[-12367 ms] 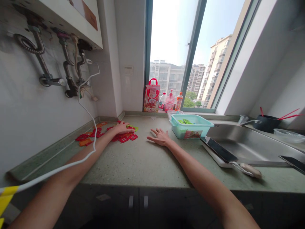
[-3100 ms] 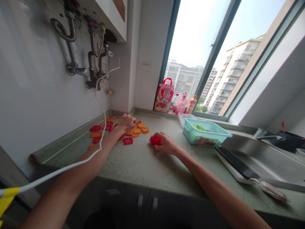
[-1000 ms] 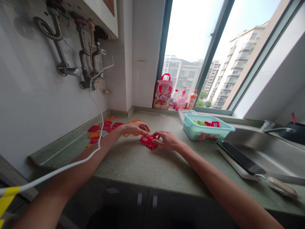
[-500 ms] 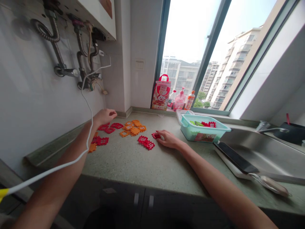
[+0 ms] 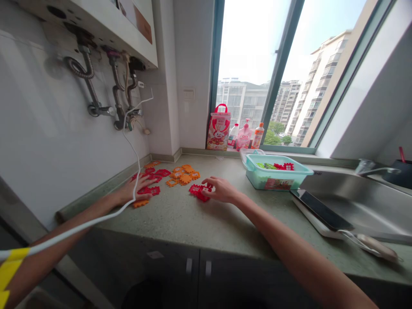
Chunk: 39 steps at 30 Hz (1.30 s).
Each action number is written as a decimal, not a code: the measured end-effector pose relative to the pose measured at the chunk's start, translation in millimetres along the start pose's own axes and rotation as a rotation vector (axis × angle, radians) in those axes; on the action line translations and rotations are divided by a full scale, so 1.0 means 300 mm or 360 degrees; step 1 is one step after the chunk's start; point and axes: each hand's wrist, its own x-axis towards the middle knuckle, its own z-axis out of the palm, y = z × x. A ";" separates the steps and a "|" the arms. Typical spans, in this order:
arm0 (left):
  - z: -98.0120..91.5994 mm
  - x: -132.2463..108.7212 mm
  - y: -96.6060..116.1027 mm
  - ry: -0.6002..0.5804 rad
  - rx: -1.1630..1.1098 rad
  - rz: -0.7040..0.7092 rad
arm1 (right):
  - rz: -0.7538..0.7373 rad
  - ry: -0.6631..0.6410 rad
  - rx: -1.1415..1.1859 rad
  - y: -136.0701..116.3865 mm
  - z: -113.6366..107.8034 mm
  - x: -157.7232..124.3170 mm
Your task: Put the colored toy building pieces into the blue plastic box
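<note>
Flat red plastic pieces (image 5: 153, 189) and orange plastic pieces (image 5: 184, 175) lie scattered on the green countertop (image 5: 199, 223). My left hand (image 5: 135, 191) lies flat with fingers stretched out on the red pieces at the left, near the wall. My right hand (image 5: 220, 191) rests on the counter with its fingers curled at a small red cluster (image 5: 198, 192). A teal plastic bin (image 5: 277, 177) to the right holds green and red pieces.
A white cable (image 5: 131, 141) hangs from the wall pipes across my left arm. A knife on a white board (image 5: 325, 213) lies beside the steel sink (image 5: 360, 201). Bottles and a red bag (image 5: 219, 128) stand on the window sill.
My left hand came down from near the wall corner and now lies flat on the red pieces. My right hand stays at the small red cluster. The view shifted slightly.
</note>
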 end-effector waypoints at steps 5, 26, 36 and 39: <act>0.050 0.054 0.234 -0.0133 0.0088 -0.0214 | 0.0003 -0.0134 -0.0133 -0.064 0.009 -0.003; 0.069 0.363 0.684 -0.0147 0.0287 -0.0084 | 0.0185 0.0382 -0.0116 0.226 -0.096 -0.020; 0.068 0.372 0.637 0.0061 0.0213 0.0487 | 0.0174 0.0567 0.0151 0.212 -0.076 -0.008; 0.081 0.371 0.652 0.0059 0.0098 0.0656 | 0.0202 0.0544 0.0103 0.209 -0.073 -0.010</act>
